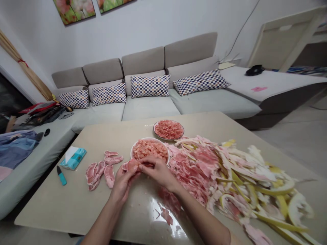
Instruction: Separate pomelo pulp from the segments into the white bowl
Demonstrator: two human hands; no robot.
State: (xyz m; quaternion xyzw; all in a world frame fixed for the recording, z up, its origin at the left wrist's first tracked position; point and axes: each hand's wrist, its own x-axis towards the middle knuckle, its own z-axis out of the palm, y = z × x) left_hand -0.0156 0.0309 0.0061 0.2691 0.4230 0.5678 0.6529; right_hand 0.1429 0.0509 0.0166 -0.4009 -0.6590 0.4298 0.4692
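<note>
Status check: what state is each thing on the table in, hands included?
left hand, gripping a pomelo segment
right hand, fingers pressed on the same segment
white bowl, heaped with loose pink pulp
round plate, covered with pink pulp
whole segments, lying loose left of the bowl
peel pile, heaped pink membrane and yellow rind
tissue packet, open, tissue showing

Pomelo segment (pixel 132 164): pink, pinched between my left hand (pixel 123 183) and right hand (pixel 159 172), just over the near rim of the white bowl (pixel 150 138). Bowl heaped with loose pink pulp (pixel 149 149). Left of the bowl, whole segments (pixel 109 176) lie curved in a loose cluster, apart from it. To the right, torn membranes (pixel 190 166) pile up against the bowl.
</note>
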